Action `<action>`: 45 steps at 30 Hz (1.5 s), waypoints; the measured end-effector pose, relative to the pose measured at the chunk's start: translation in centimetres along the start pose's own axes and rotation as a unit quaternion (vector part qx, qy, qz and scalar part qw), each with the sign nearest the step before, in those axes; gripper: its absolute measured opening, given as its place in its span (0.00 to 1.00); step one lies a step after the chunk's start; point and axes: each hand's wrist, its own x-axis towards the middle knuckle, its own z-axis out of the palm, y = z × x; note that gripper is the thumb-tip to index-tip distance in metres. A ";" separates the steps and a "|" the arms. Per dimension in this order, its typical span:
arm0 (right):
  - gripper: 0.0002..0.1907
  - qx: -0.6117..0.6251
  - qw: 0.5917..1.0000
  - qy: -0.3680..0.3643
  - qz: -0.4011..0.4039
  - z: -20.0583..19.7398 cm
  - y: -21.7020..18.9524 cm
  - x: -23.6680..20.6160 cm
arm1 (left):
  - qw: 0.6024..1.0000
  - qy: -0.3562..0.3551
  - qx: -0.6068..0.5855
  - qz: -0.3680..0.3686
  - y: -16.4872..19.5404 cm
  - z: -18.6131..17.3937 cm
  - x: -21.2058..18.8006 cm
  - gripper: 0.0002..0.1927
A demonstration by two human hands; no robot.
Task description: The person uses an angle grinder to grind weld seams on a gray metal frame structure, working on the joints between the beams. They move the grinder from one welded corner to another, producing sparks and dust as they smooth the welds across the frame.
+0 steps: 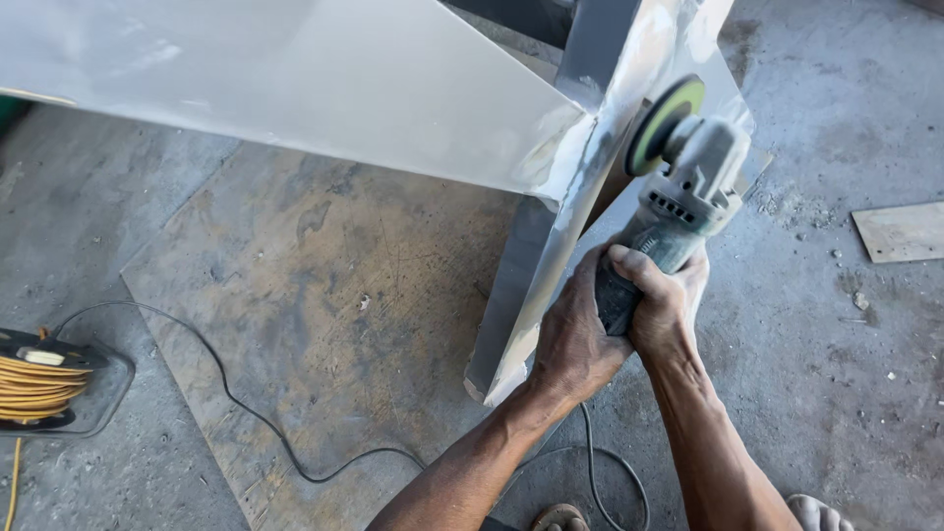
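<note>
Angle grinder [688, 182]: pale grey body, dark grey handle section, disc [665, 125] yellow-green with a dark centre. Metal frame [393, 88] beside the grinder: light grey paint, with bare silvery, streaked patches along the edge nearest the disc. Board [324, 305] below the frame: brown, mottled with darker stains. Floor [846, 374] right of the grinder: grey, speckled with pale debris. Cable [256, 418]: black. Cable reel [39, 379], far left of the grinder: black, wound with orange-yellow cord.
</note>
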 end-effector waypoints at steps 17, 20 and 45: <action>0.33 -0.030 0.990 -0.065 0.118 2.1 6.5 -3.3 | 0.978 0.054 0.035 -0.199 -4.8 0.4 -3.7 0.47; 0.34 -0.035 0.989 -0.076 0.119 2.8 4.8 -1.4 | 0.981 0.049 0.018 -0.188 -3.3 -0.4 -1.9 0.45; 0.35 -0.013 0.996 -0.049 0.079 2.8 0.3 4.9 | 0.976 0.051 0.023 -0.210 1.0 -0.3 4.1 0.50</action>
